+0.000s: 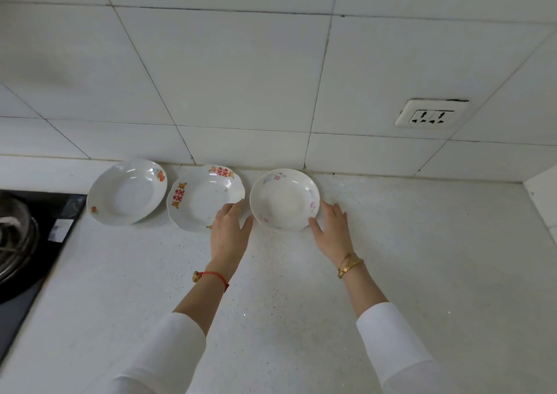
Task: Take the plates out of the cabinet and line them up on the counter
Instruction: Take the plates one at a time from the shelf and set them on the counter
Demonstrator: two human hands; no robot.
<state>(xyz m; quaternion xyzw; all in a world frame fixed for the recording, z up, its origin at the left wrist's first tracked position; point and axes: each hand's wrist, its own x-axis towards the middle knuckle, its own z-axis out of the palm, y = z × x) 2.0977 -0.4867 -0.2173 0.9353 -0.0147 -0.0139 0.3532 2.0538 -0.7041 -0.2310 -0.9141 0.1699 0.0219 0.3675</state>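
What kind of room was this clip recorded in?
Most likely a home kitchen: a black glass stovetop set into a white speckled counter, glossy white wall tiles, and three white patterned plates lined up.

Person, two arms in view. Left hand: bare; wrist carries a red cord bracelet with a small pale bead or charm at its outer side. Right hand: bare; wrist carries a gold bangle and a thinner gold chain beside it. Both forearms: white long sleeves, pushed up partway, plain, loose-fitting fabric
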